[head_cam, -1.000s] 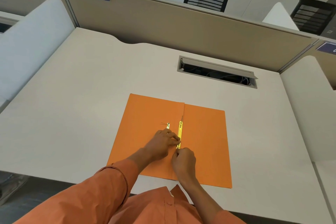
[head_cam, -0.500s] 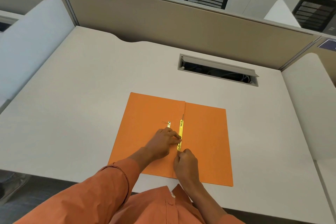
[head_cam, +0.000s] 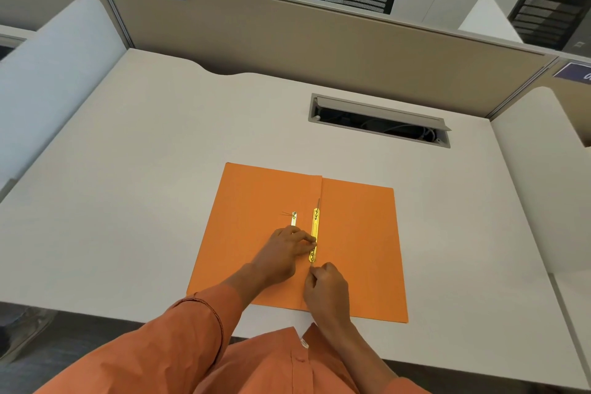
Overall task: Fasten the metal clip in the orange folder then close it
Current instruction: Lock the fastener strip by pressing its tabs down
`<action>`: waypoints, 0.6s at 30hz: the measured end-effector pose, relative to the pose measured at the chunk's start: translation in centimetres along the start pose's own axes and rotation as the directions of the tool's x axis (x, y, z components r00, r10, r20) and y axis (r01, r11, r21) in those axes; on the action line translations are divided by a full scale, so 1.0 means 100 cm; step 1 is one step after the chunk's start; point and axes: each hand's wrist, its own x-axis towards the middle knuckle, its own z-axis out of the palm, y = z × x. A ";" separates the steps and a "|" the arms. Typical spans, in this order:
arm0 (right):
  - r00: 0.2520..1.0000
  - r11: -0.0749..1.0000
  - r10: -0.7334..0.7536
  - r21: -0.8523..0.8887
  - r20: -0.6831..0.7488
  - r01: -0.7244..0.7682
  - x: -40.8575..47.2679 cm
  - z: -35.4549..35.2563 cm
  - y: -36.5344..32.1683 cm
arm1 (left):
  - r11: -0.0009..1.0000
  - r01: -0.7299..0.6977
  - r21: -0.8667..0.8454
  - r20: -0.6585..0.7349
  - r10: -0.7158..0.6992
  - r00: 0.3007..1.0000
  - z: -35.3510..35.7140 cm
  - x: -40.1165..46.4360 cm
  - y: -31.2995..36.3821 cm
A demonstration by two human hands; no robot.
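While the orange folder (head_cam: 262, 201) lies open on the desk (head_cam: 128, 169), the left hand (head_cam: 281, 253) presses its fingertips on the metal clip (head_cam: 314, 235) beside the spine. The right hand (head_cam: 326, 289) pinches the clip's near prong; bend it flat, keeping the bar pinned.
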 end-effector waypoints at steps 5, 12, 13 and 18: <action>0.996 0.992 0.083 0.102 -0.027 -0.079 0.000 0.000 0.002 | 0.999 0.008 -0.044 -0.025 -0.009 1.000 0.007 -0.002 -0.003; 0.994 0.971 0.104 0.220 -0.037 -0.093 -0.002 0.002 0.009 | 0.964 0.228 -0.135 -0.238 -0.255 0.937 -0.003 -0.022 -0.009; 0.994 0.969 0.097 0.232 -0.044 -0.085 -0.002 0.002 0.010 | 0.935 0.324 -0.147 -0.291 -0.354 0.889 -0.006 -0.027 -0.013; 0.999 0.963 0.034 0.269 -0.037 -0.023 0.001 0.005 0.020 | 0.607 0.761 -0.229 -0.259 -0.792 0.553 -0.036 -0.052 -0.023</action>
